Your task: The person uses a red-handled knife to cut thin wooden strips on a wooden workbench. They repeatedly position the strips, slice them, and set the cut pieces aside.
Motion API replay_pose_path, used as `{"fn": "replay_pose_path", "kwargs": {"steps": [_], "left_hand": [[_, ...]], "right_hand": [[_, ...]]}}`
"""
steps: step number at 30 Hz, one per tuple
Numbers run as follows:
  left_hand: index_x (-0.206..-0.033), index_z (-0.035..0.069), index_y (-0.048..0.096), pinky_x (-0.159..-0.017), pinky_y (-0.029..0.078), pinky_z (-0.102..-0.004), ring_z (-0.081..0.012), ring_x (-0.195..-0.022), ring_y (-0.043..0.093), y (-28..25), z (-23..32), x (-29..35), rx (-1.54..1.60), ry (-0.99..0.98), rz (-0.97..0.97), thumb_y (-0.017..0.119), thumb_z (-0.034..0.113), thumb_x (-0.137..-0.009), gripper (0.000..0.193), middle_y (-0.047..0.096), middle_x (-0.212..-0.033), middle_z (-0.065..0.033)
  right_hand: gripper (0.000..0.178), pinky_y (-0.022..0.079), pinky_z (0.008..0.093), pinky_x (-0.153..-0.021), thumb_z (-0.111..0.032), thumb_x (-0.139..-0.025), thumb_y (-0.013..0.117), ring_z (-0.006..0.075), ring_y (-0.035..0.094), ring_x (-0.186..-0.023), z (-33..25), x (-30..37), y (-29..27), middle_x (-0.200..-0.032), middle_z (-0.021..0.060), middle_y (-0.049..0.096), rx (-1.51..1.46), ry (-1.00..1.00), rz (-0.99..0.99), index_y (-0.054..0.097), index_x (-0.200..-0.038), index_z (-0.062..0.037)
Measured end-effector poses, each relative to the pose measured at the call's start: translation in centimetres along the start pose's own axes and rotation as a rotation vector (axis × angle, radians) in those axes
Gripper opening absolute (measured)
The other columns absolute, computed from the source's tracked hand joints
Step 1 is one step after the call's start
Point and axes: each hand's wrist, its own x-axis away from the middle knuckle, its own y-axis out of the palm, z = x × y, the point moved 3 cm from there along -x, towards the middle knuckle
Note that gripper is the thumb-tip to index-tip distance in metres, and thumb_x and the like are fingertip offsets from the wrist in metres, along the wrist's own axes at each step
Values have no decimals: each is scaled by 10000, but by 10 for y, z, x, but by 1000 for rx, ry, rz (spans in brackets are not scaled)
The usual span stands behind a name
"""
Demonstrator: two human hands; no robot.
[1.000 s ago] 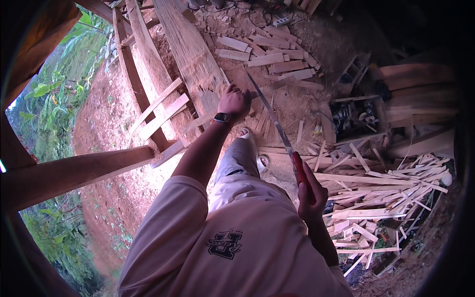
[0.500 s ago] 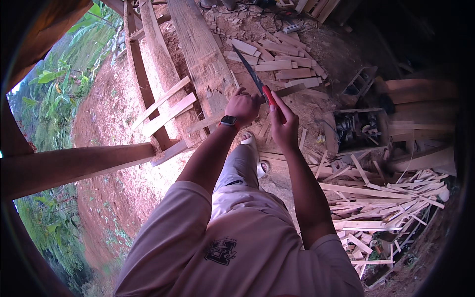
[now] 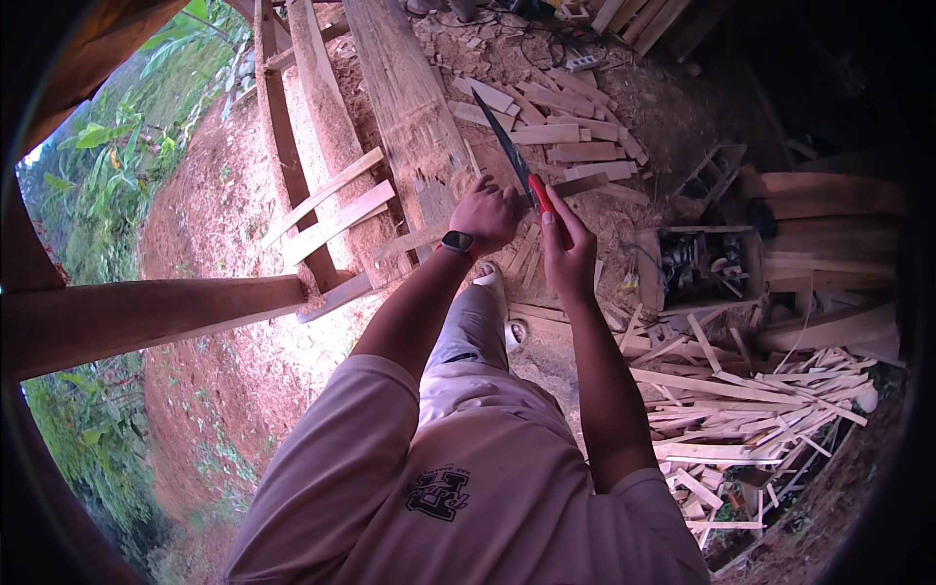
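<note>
In my right hand (image 3: 568, 239) is the red handle (image 3: 542, 198) of a handsaw, the fingers closed round it. The saw's dark, narrow blade (image 3: 502, 136) points away from me and to the left, crossing a strip of wood beside my left hand. My left hand (image 3: 487, 216), with a dark watch (image 3: 456, 241) on its wrist, is closed over that wood strip (image 3: 409, 241). The strip runs crosswise under the hand, and its darker end (image 3: 582, 183) sticks out past the blade. Where blade and wood meet is partly hidden by my fingers.
A thick, sawdust-covered plank (image 3: 398, 93) stretches away ahead. Two pale strips (image 3: 341, 222) lie across the beams at left, near a wooden post (image 3: 156, 310). Cut boards (image 3: 585, 151) are piled ahead, a tool box (image 3: 707, 265) stands at right, and scrap wood (image 3: 741, 419) is heaped nearer.
The saw and my right hand have shifted slightly toward me and to the right. My left hand stays on the wood strip. The whole view has moved a little.
</note>
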Motion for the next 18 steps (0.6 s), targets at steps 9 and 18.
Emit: {"fn": "replay_pose_path", "kwargs": {"steps": [9,18], "left_hand": [[-1061,38,659,-1099,432,-447,-356,-982,698,10,-7,-2,48,13,-9,558,284,-1037,267,736,-927,-183],[-999,39,625,-1028,467,-451,-378,-885,684,18,-14,-3,60,-47,3,534,305,-1057,287,710,-840,-199]], "right_hand": [[418,493,265,-649,-105,-1059,593,64,583,-713,-14,28,-20,-938,98,758,82,20,-71,615,-1466,-11],[462,502,265,-700,-108,-1053,574,78,621,-769,-87,147,-123,-1095,135,781,207,275,-198,578,-1507,-27]]}}
